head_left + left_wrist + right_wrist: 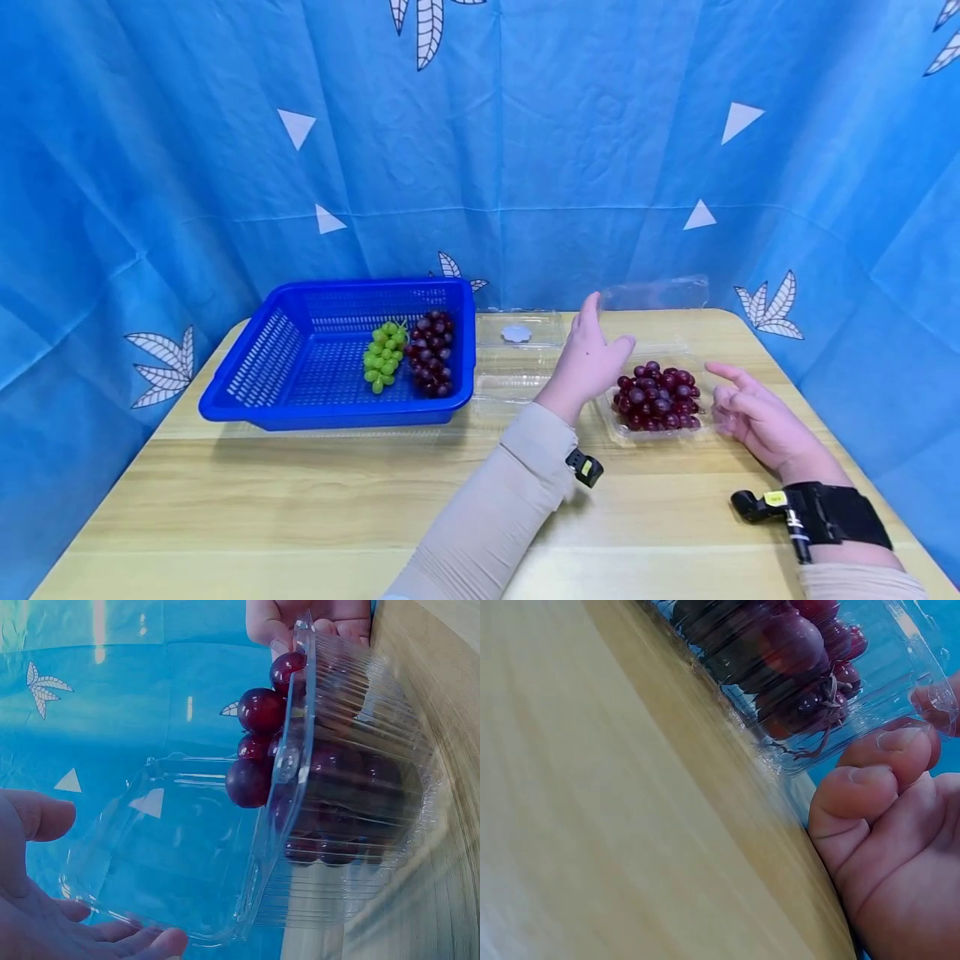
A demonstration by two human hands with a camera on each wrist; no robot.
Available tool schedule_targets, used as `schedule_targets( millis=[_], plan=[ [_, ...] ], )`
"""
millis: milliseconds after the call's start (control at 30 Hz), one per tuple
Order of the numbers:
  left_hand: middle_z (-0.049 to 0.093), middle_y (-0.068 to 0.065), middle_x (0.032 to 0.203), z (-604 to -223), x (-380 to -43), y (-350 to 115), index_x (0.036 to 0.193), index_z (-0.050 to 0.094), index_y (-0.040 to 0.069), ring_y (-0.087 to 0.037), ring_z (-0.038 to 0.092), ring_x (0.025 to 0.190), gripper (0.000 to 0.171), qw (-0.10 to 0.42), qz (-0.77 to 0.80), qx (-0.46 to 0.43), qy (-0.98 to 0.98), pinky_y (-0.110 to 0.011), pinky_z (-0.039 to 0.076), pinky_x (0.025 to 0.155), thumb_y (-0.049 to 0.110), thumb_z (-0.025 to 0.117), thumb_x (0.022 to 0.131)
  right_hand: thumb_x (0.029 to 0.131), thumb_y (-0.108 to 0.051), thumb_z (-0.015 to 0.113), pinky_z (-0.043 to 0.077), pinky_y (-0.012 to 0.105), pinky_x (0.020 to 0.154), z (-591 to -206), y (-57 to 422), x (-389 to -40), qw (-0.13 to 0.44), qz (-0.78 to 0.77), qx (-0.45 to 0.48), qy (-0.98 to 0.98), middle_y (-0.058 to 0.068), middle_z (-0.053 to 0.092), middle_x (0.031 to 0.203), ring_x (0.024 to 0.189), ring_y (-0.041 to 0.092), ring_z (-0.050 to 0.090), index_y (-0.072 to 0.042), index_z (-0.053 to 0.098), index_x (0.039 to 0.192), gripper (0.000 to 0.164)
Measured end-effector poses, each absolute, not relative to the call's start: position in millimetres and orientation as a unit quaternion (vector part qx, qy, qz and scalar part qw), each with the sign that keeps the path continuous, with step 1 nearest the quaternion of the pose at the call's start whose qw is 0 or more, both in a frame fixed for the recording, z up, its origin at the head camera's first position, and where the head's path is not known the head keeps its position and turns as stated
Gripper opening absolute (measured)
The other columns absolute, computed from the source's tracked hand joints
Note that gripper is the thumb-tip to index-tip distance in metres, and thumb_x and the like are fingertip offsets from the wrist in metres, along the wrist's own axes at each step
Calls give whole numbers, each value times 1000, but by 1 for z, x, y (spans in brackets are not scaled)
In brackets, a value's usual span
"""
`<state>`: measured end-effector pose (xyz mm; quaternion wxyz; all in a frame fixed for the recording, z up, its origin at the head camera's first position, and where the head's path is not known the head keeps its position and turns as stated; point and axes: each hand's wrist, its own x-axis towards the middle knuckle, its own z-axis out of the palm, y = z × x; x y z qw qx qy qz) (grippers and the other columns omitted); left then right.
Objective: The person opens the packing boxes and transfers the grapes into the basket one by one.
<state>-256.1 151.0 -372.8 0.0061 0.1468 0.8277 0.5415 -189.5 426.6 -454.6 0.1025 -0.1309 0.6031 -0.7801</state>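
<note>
A bunch of dark red grapes [657, 398] fills the base of a clear plastic clamshell container [300, 750], its transparent lid [161, 855] standing raised behind. My left hand [590, 358] is at the lid's left side, fingers stretched and thumb spread apart. In the left wrist view its fingertips lie close to the lid's edge; whether they touch it I cannot tell. At the container's right side is my right hand [761, 421]. One finger reaches over the rim there, while the others are curled against the outer wall.
A blue plastic basket [247, 411] on the left holds green grapes [385, 357] and dark red grapes [431, 354]. Between basket and left hand lies another clear container [498, 386] with a white label [516, 333]. A blue curtain [540, 150] hangs behind the wooden table [300, 508].
</note>
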Motion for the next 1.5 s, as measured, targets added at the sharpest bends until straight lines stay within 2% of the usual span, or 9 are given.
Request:
schedule_targets(
  millis=[167, 367, 533, 700, 800, 967, 1167, 1367, 1500],
  plan=[
    [16, 0, 154, -372, -258, 152, 150, 0, 33, -28, 30, 135, 92, 9, 548, 141, 825, -51, 30, 103, 41, 64, 84, 93, 11, 24, 43, 22, 52, -458, 427, -190, 104, -782, -132, 601, -6, 48, 75, 60, 8, 48, -7, 14, 144, 55],
    [8, 1, 156, -371, -258, 150, 151, 8, 31, -25, 18, 139, 84, 4, 536, 148, 831, -53, 25, 105, 43, 60, 85, 95, 10, 23, 44, 23, 53, -459, 428, -191, 110, -786, -150, 590, -5, 48, 77, 61, 8, 48, -6, 18, 144, 52],
    [26, 3, 150, -372, -253, 150, 144, 32, 34, -24, 36, 131, 65, 33, 497, 184, 848, -52, 35, 100, 46, 59, 86, 95, 10, 24, 44, 23, 54, -458, 426, -189, 114, -783, -153, 591, -5, 49, 79, 62, 9, 48, -6, 20, 145, 53],
    [39, 5, 141, -374, -245, 154, 139, 41, 32, -18, 46, 122, 60, 61, 429, 233, 871, -44, 39, 97, 50, 60, 85, 96, 6, 28, 47, 23, 57, -455, 424, -188, 125, -778, -144, 599, -4, 50, 80, 64, 9, 51, -8, 20, 145, 51],
    [42, 6, 139, -376, -241, 157, 138, 43, 30, -15, 46, 121, 60, 61, 392, 250, 883, -40, 40, 97, 51, 61, 85, 97, 6, 27, 48, 24, 58, -455, 423, -189, 131, -777, -145, 598, -4, 51, 80, 64, 10, 53, -8, 19, 145, 50],
    [43, 8, 137, -380, -235, 164, 138, 42, 34, -17, 45, 122, 61, 56, 323, 258, 909, -41, 41, 95, 53, 60, 84, 97, 7, 24, 49, 24, 58, -455, 423, -189, 136, -780, -154, 591, -2, 52, 80, 64, 10, 53, -7, 18, 146, 51],
    [44, 8, 137, -385, -229, 171, 139, 42, 32, -15, 43, 124, 62, 55, 277, 273, 920, -39, 38, 99, 54, 60, 83, 97, 7, 24, 48, 24, 59, -453, 422, -190, 139, -778, -158, 592, -3, 52, 80, 65, 10, 52, -8, 20, 145, 52],
    [42, 6, 139, -392, -226, 178, 141, 38, 33, -19, 46, 121, 66, 62, 266, 258, 927, -44, 43, 93, 55, 60, 83, 96, 7, 26, 47, 24, 58, -452, 420, -190, 142, -775, -162, 594, -3, 51, 80, 65, 10, 51, -7, 17, 145, 52],
    [47, 3, 134, -398, -225, 183, 140, 40, 30, -19, 50, 116, 64, 52, 230, 246, 940, -41, 45, 90, 57, 55, 84, 94, 8, 27, 48, 24, 58, -452, 419, -189, 140, -767, -166, 604, -2, 51, 81, 64, 10, 52, -4, 20, 141, 49]
  ],
)
